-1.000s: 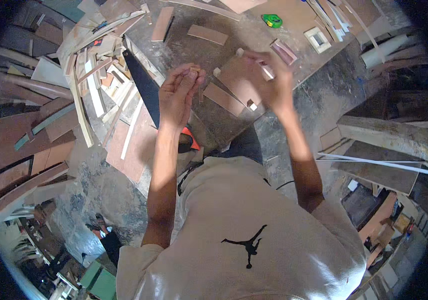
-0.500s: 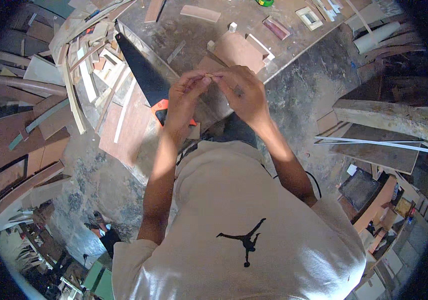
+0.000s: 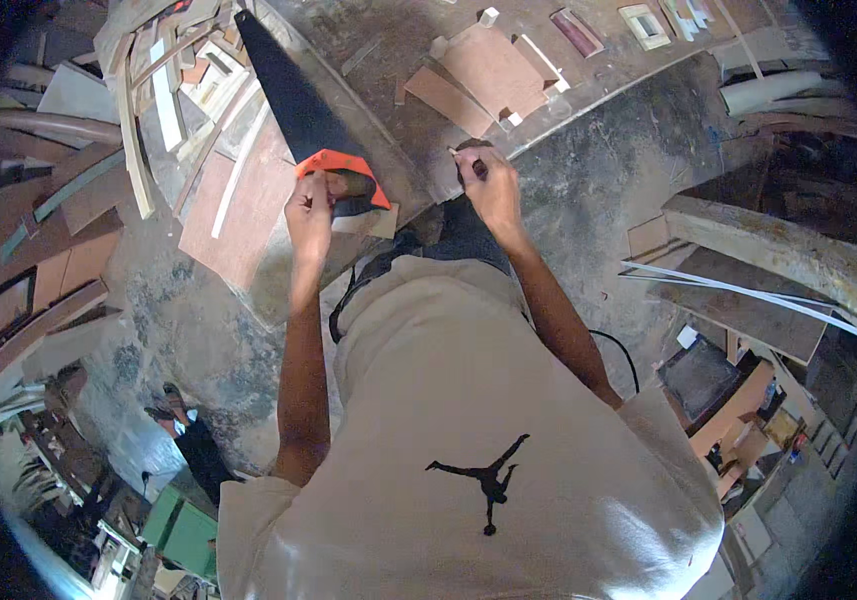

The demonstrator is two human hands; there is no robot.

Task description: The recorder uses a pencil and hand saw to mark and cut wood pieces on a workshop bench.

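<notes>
A handsaw (image 3: 293, 100) with a dark blade and an orange-and-black handle lies at the near left of the worktable, its tip pointing away from me. My left hand (image 3: 310, 212) is over the handle's left end, fingers closed in a pinch. Whether it touches the handle or pinches something tiny, I cannot make out. My right hand (image 3: 489, 182) is above the near edge of the table, thumb and fingertips closed on a small pale piece (image 3: 454, 152). Beyond it lie a thin brown wooden strip (image 3: 450, 101) and a flat wooden panel (image 3: 496, 70) with small blocks around it.
Scrap wood strips (image 3: 163, 105) pile up on the left beside a pinkish board (image 3: 238, 190). A small pale frame (image 3: 643, 27) and a reddish block (image 3: 576, 32) sit farther back on the table (image 3: 378, 60). Long white strips (image 3: 748, 292) stick out at right. Another person's foot (image 3: 176, 405) shows lower left.
My hands have parted from where they met at the fingertips. The left has moved left and down to the saw handle; the right has moved slightly right and down. The view has shifted.
</notes>
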